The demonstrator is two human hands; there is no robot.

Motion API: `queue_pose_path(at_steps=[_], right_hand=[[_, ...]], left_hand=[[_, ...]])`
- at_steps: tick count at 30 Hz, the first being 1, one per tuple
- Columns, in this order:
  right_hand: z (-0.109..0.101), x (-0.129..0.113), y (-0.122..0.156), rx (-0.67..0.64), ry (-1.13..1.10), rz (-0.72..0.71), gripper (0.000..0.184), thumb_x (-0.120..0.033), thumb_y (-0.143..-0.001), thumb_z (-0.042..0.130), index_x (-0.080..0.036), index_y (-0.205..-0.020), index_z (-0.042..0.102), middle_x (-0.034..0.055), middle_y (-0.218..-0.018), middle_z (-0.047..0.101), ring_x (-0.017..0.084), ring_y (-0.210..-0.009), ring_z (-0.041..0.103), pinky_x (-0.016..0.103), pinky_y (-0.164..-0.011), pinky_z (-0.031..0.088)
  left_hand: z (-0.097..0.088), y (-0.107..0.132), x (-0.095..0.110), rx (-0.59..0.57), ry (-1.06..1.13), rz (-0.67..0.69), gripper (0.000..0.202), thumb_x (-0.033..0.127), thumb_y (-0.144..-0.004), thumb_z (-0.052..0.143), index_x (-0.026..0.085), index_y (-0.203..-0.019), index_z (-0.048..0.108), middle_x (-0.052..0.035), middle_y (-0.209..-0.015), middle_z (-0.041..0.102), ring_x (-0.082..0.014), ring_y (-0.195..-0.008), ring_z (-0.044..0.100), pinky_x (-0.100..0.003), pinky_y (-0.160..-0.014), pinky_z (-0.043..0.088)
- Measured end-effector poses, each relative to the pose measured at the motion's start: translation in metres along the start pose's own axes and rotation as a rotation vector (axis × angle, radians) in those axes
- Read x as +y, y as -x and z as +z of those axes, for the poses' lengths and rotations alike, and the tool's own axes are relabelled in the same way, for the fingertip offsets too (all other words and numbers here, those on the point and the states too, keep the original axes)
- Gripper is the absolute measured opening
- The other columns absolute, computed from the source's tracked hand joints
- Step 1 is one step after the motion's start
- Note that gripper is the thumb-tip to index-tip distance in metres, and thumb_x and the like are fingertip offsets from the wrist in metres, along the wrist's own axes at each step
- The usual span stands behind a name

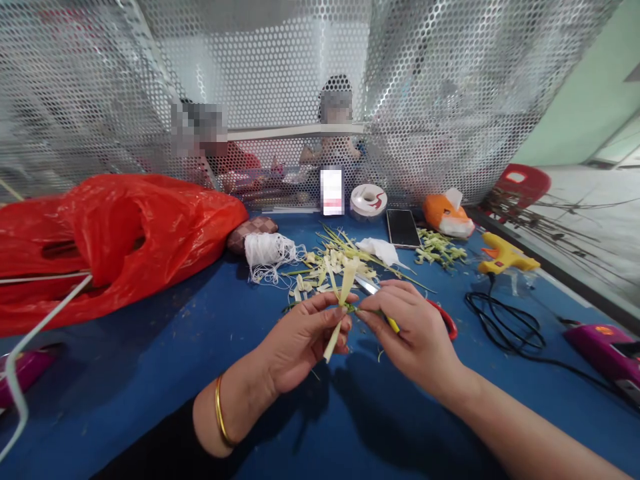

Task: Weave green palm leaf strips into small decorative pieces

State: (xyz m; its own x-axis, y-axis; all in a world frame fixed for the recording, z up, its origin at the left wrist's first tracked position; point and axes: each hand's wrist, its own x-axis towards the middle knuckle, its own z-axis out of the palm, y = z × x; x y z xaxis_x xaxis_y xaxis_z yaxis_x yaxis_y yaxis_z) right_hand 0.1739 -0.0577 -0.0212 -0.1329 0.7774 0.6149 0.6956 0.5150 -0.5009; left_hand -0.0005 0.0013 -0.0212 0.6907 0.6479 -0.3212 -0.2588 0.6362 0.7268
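My left hand [305,337] is closed in a pinch on a pale yellow-green leaf strip [344,293] that stands up between the fingers and pokes out below them. My right hand [413,327] meets it from the right, fingers pinched on the same strip's green part and curled round red-handled scissors [447,319], whose blade [367,285] points away from me. Both hands hover just above the blue table [150,373]. A pile of cut leaf strips [333,263] lies right behind them.
A red plastic bag [110,240] fills the left side. White thread [267,252], a tape roll [369,200], two phones [403,228], a yellow glue gun [505,257] with black cord [505,327] and a purple tool [605,347] lie about. Two people sit behind the mesh screen [450,87].
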Motion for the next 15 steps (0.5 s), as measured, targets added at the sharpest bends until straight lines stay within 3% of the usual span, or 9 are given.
queue_pose_path(at_steps=[4,10,15], right_hand=[[-0.0003,-0.0011,-0.0005,-0.004,-0.066,0.063,0.02,-0.017,-0.092,0.054,-0.019,-0.072,0.058,-0.0018,-0.064,0.059,0.013,-0.064,0.053,0.031,-0.076,0.042],[0.0017,0.0027,-0.0008,-0.044,-0.226,0.32,0.023,-0.026,-0.09,0.055,-0.019,-0.069,0.062,-0.0014,-0.063,0.06,0.014,-0.061,0.054,0.028,-0.062,0.042],[0.0061,0.0019,-0.0009,-0.071,-0.41,0.458,0.013,-0.03,-0.084,0.063,-0.019,-0.084,0.07,0.0021,-0.08,0.071,0.018,-0.076,0.064,0.03,-0.071,0.048]], left_hand=[[0.0015,-0.0011,-0.0031,0.047,0.112,-0.012,0.026,0.018,-0.064,0.085,0.014,-0.087,0.073,0.0026,-0.057,0.063,-0.0046,-0.042,0.052,-0.018,-0.05,0.047],[0.0011,-0.0031,-0.0051,0.072,0.135,0.008,0.026,0.016,-0.06,0.086,0.014,-0.082,0.072,0.0037,-0.054,0.06,-0.0038,-0.04,0.047,-0.019,-0.048,0.045],[0.0005,-0.0025,-0.0074,0.064,0.109,0.001,0.023,0.015,-0.065,0.081,0.014,-0.085,0.071,0.0029,-0.057,0.061,-0.0049,-0.042,0.05,-0.02,-0.05,0.047]])
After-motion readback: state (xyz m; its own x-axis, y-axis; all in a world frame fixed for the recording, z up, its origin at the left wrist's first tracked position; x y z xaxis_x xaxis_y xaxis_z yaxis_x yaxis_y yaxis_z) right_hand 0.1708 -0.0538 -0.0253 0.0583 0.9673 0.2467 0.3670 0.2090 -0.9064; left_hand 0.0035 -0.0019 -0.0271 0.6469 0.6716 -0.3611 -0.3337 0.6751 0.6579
